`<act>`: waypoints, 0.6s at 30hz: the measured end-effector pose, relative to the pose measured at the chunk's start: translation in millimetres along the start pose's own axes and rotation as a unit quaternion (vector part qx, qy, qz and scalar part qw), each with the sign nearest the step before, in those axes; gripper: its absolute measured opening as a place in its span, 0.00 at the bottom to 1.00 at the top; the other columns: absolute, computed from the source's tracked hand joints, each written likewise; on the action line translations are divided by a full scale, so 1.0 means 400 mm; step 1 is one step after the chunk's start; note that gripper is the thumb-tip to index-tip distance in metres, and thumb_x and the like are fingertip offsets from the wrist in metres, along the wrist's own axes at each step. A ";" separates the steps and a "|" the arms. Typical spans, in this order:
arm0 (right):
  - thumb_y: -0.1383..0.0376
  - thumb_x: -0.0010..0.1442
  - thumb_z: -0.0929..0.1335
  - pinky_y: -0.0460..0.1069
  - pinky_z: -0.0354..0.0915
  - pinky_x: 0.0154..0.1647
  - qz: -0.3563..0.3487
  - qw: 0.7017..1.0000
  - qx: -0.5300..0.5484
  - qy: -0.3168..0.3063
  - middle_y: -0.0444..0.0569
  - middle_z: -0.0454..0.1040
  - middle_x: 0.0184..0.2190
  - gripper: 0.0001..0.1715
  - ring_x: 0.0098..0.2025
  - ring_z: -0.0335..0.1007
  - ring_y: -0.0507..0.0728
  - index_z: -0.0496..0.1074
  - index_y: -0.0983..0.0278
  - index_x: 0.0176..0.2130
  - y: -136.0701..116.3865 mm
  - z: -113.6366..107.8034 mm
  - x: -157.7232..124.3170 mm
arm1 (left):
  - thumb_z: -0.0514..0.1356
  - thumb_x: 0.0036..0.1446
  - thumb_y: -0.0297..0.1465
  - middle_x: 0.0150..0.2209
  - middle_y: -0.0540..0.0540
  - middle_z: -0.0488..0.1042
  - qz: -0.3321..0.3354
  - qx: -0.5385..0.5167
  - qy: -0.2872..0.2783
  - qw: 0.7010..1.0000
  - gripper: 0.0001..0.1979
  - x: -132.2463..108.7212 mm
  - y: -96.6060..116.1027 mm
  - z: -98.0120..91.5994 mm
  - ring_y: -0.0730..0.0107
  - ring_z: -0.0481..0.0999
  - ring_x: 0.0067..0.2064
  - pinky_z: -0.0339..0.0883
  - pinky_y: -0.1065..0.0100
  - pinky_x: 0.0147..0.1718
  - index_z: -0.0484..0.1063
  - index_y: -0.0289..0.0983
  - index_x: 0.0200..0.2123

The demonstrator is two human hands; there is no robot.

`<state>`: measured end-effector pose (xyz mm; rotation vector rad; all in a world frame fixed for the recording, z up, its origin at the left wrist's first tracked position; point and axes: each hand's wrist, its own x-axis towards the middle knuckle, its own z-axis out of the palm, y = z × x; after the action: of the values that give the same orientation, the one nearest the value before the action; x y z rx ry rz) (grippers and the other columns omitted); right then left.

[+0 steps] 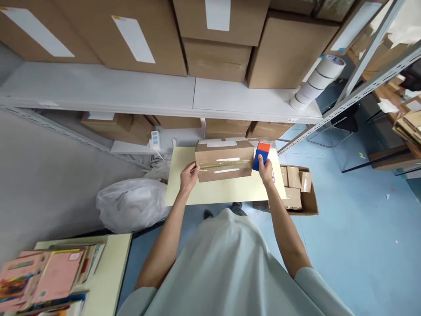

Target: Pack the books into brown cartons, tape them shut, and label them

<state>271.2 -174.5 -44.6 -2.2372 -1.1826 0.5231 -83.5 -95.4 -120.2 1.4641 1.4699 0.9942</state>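
Box (225,163): lies on the table (176,195), between our hands; the shelf (148,90) stands beyond it.
Left hand (189,177): at the box's left end; we cannot tell whether it pinches the cardboard.
Right hand (265,170): thumb and fingers clamped on the blue-orange block (264,152), just beside the box's right end.
Shelf load: cartons (217,61); tape rolls (317,83) at right.
Left side: plastic bag (131,204) near the table; books (57,274) nearer us.
Right side: bin (309,202) holding small boxes (292,197); our forearm partly blocks the view.
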 end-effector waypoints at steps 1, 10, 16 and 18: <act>0.25 0.70 0.47 0.50 0.68 0.37 0.015 1.000 0.024 0.007 0.56 0.80 0.32 0.54 0.38 0.76 0.62 0.73 0.64 0.44 -0.007 0.027 -0.027 | 0.65 0.62 0.36 0.56 0.39 0.84 -0.010 0.006 0.009 1.000 0.14 -0.014 -0.022 -0.020 0.56 0.84 0.55 0.79 0.60 0.56 0.84 0.39 0.47; 0.34 0.77 0.49 0.48 0.72 0.39 0.150 0.983 0.100 -0.040 0.58 0.83 0.34 0.46 0.39 0.81 0.61 0.72 0.67 0.49 0.069 0.236 -0.262 | 0.65 0.58 0.28 0.47 0.37 0.84 -0.121 0.061 0.041 0.990 0.13 -0.178 -0.197 -0.058 0.58 0.87 0.42 0.83 0.57 0.49 0.83 0.37 0.46; 0.50 0.80 0.59 0.51 0.73 0.45 0.100 0.984 -0.137 -0.050 0.68 0.84 0.53 0.31 0.50 0.85 0.67 0.63 0.72 0.66 0.211 0.188 -0.375 | 0.59 0.65 0.26 0.68 0.28 0.75 -0.086 0.073 0.099 0.989 0.31 -0.239 -0.208 -0.051 0.50 0.76 0.70 0.73 0.49 0.67 0.70 0.36 0.71; 0.52 0.79 0.63 0.51 0.73 0.46 0.030 0.969 -0.229 -0.088 0.70 0.83 0.56 0.31 0.52 0.85 0.68 0.62 0.72 0.68 0.251 0.157 -0.386 | 0.59 0.69 0.31 0.76 0.28 0.66 -0.023 0.089 0.146 0.985 0.34 -0.235 -0.181 -0.043 0.50 0.64 0.79 0.58 0.46 0.77 0.63 0.35 0.76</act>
<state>215.4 -332.4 -143.5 -2.6656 -1.4489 0.5217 -126.0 -190.3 -180.1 1.4442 1.8355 1.1093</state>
